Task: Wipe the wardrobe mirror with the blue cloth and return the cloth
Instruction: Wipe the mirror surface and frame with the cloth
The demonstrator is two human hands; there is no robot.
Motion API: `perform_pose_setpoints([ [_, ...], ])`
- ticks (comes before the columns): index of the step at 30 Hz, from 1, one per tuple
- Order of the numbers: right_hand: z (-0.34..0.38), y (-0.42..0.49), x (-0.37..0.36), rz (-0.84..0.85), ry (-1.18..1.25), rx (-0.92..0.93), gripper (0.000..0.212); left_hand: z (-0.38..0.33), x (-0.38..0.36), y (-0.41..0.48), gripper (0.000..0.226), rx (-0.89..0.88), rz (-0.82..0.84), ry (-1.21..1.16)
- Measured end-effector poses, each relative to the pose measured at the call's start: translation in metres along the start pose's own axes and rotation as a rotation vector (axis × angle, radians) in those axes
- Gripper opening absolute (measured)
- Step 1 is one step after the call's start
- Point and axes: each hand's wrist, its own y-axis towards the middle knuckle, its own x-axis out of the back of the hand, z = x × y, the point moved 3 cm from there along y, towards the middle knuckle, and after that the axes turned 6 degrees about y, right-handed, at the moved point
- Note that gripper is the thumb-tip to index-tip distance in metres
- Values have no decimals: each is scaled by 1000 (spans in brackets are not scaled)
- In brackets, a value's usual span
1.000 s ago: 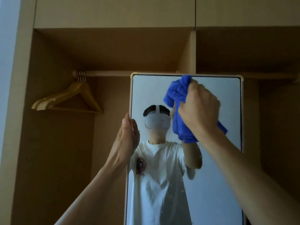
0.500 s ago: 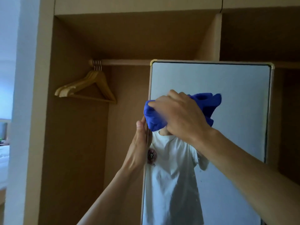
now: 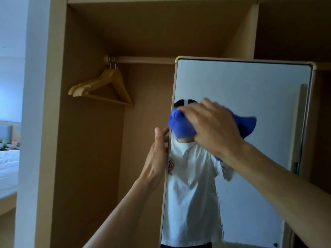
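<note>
A tall wardrobe mirror (image 3: 250, 90) with a pale frame stands open in front of the wardrobe. My right hand (image 3: 213, 129) presses a bunched blue cloth (image 3: 179, 126) against the glass near the mirror's left edge, at about head height of the reflection. My left hand (image 3: 157, 156) grips the mirror's left frame edge just below the cloth, thumb on the front side. The glass reflects a person in a white T-shirt. Small specks show on the lower glass.
Several wooden hangers (image 3: 105, 86) hang on the rail (image 3: 143, 59) in the open wardrobe compartment to the left. A wardrobe side panel (image 3: 44, 122) stands further left, with a white bed (image 3: 9, 169) beyond it.
My right hand has swept the cloth from the mirror's upper middle down and left to its left edge. The view has shifted, putting the mirror further right. My left hand keeps its hold.
</note>
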Motion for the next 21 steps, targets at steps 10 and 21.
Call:
perform_pose_setpoints([
  [10, 48, -95, -50, 165, 36, 151, 32, 9, -3, -9, 56, 28, -2, 11],
  [21, -8, -19, -3, -56, -66, -34, 38, 9, -6, -16, 71, 20, -40, 3],
])
